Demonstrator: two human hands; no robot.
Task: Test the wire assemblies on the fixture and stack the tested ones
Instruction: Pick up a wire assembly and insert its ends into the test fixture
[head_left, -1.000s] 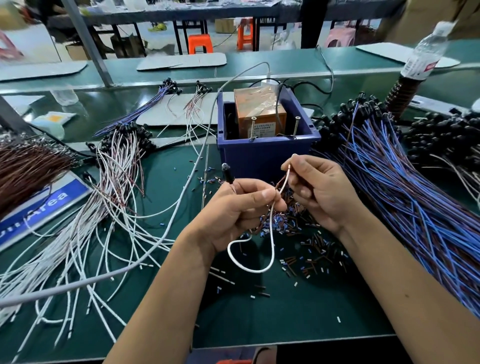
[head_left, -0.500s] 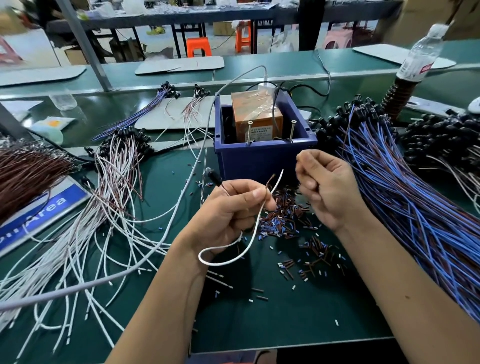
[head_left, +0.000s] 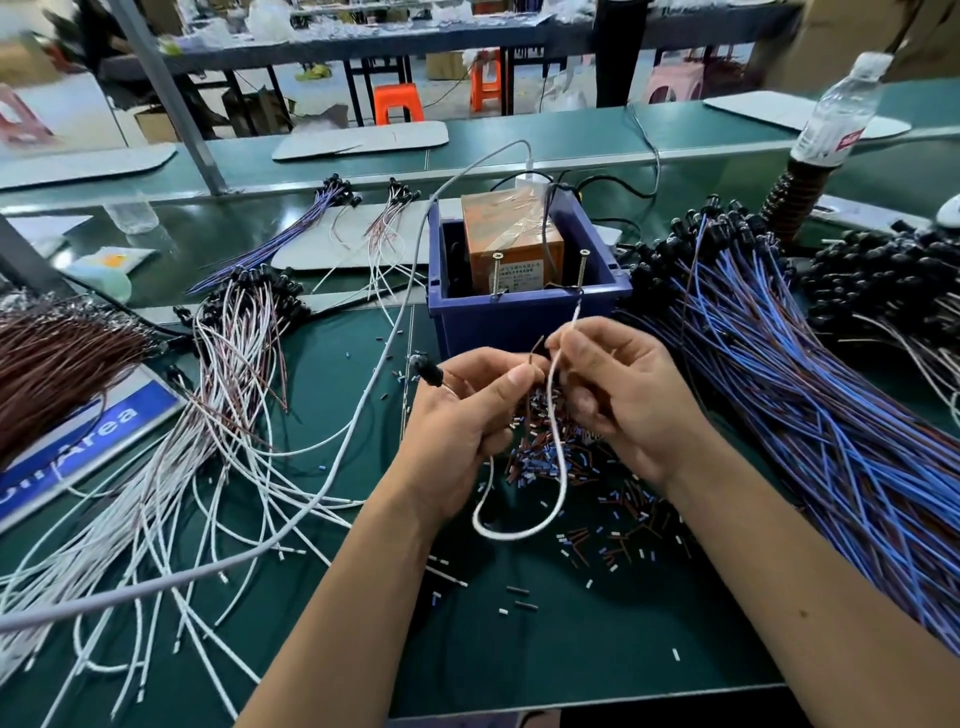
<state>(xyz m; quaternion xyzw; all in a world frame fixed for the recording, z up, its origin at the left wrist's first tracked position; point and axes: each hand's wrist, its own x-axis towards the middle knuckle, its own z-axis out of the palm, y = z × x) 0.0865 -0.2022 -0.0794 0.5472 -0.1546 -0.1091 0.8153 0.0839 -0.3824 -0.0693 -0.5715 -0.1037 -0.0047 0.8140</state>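
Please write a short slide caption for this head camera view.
Both hands, left hand and right hand, hold a white wire assembly before the blue fixture box.

single head-worn view, wide-angle, looking forward and down across the green bench (head_left: 597, 634). both forearms enter from the bottom edge, close to the lens. the blue bin (head_left: 519, 322) sits mid-frame; background tables appear far off at top.

Bright, even overhead light, soft shadows under forearms on green tabletop (head_left: 597, 649). Mild glare on glossy far surface. Wide-angle bending at edges. Background room soft, slightly blurred; centre sharp.
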